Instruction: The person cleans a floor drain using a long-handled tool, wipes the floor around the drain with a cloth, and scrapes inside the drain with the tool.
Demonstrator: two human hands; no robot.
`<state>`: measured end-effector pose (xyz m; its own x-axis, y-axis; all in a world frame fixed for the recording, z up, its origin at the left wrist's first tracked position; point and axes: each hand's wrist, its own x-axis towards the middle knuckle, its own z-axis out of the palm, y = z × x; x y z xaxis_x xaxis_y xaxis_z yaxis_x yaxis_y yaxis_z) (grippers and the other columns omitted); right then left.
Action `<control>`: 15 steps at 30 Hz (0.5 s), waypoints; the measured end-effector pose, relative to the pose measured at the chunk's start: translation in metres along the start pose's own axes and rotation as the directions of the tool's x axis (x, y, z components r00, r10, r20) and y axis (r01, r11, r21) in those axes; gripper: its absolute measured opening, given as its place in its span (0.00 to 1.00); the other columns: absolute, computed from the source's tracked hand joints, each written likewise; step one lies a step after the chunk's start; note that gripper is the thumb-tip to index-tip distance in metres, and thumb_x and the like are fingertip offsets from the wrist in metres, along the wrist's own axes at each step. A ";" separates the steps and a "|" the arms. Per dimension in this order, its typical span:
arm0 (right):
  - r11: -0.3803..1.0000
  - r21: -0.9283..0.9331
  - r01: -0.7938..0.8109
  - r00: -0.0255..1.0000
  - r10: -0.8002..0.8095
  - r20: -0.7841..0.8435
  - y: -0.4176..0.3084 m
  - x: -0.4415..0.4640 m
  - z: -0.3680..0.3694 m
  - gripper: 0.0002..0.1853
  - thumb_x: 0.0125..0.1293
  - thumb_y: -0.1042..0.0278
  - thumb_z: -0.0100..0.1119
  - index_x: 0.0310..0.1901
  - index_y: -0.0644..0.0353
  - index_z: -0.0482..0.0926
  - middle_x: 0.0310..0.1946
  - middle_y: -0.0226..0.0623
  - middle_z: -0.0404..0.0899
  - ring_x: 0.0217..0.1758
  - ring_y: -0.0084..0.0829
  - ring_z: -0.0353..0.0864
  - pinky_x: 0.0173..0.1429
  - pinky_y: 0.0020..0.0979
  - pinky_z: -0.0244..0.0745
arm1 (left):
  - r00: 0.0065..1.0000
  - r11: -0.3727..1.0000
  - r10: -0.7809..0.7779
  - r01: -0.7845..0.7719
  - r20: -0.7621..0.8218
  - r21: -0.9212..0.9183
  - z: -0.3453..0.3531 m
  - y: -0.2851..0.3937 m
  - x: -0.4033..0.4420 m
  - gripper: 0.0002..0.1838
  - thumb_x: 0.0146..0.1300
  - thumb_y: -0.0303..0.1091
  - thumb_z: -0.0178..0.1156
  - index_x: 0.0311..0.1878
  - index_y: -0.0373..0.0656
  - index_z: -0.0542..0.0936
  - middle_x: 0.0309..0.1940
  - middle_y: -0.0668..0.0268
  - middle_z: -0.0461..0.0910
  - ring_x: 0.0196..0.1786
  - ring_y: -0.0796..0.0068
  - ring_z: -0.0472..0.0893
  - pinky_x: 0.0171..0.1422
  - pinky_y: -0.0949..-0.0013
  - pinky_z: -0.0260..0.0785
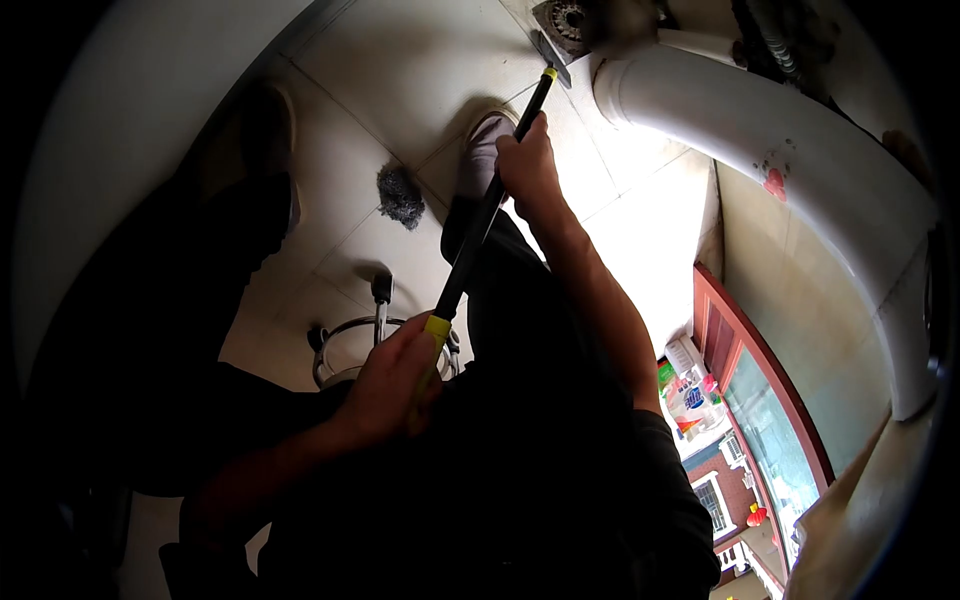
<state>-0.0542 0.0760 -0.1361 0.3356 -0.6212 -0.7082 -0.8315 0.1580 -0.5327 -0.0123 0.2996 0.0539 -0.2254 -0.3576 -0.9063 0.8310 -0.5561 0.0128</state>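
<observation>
My right hand [530,165] is closed around the upper shaft of a long-handled scraper [475,240], which has a black shaft and yellow collars. Lower down, near my lap, my left hand [393,378] grips the handle end just below a yellow collar. The flat grey blade [553,62] sits crosswise at the far end, close to the floor tiles; whether it touches them I cannot tell. Beside my shoe [488,145] lies a dark grey fuzzy clump [401,197], like steel wool or gathered dirt.
A thick white pipe [740,125] with a red flower decal curves along the right. A dark, dirty metal piece [566,25] lies by the blade. Below me is a chrome stool base [335,325] with casters. A red-framed window [765,400] and packages [690,395] are at lower right.
</observation>
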 end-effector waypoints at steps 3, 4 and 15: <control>0.998 -0.054 0.043 0.998 -0.045 -0.037 -0.002 0.001 0.003 0.20 0.60 0.74 0.50 0.52 0.73 0.60 0.24 0.44 0.73 0.21 0.31 0.75 0.21 0.35 0.71 | 0.998 0.998 -0.054 0.055 -0.009 0.033 0.000 0.006 -0.004 0.22 0.75 0.46 0.41 0.65 0.45 0.64 0.21 0.69 0.67 0.19 0.82 0.66 0.17 0.75 0.62; 0.999 0.038 0.020 1.000 -0.020 0.000 -0.006 0.007 -0.001 0.18 0.59 0.75 0.50 0.49 0.73 0.61 0.23 0.42 0.72 0.20 0.31 0.74 0.20 0.34 0.70 | 0.998 0.997 -0.067 0.067 -0.008 0.027 0.005 0.010 -0.006 0.22 0.75 0.46 0.41 0.65 0.45 0.64 0.21 0.69 0.67 0.19 0.82 0.66 0.17 0.75 0.62; 0.972 0.232 -0.020 0.985 -0.021 0.173 -0.023 0.021 -0.010 0.20 0.60 0.71 0.51 0.52 0.74 0.62 0.31 0.49 0.75 0.26 0.35 0.79 0.19 0.35 0.73 | 0.982 0.991 -0.065 0.083 0.175 -0.103 0.019 0.044 -0.023 0.25 0.76 0.47 0.38 0.69 0.44 0.56 0.20 0.67 0.67 0.14 0.76 0.69 0.16 0.71 0.65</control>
<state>-0.0326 0.0517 -0.1338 0.4248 -0.4822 -0.7662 -0.7122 0.3444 -0.6116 0.0197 0.2694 0.0836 -0.3641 -0.4466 -0.8173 0.8570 -0.5042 -0.1063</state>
